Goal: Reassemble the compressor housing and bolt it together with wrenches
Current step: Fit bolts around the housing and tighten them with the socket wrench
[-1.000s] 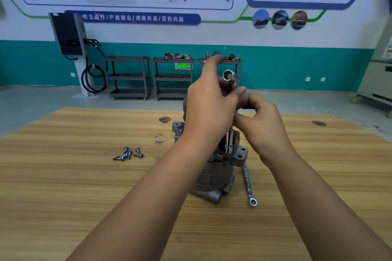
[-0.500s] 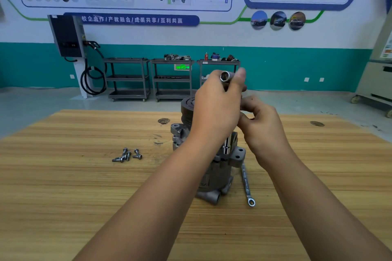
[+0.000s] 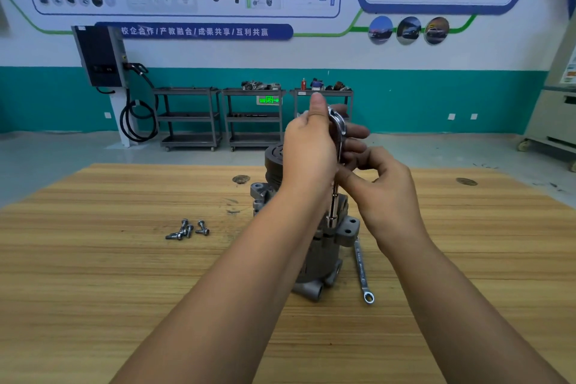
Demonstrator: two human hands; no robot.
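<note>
On the wooden table [image 3: 109, 274] the compressor [image 3: 321, 252] stood unclamped; the left hand [image 3: 307, 150] curled round the wrench [image 3: 339, 129], the right hand [image 3: 386, 193] pinched its shaft; a slip might have toppled it

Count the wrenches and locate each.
2. The flat wrench lies on the table right of the compressor housing; the upright wrench stands over it, in the left hand. Arms may hide more.

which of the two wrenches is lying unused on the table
The ring wrench lying flat on the table, right of the compressor housing. The upright wrench stands on the housing, gripped by the left hand.
</note>
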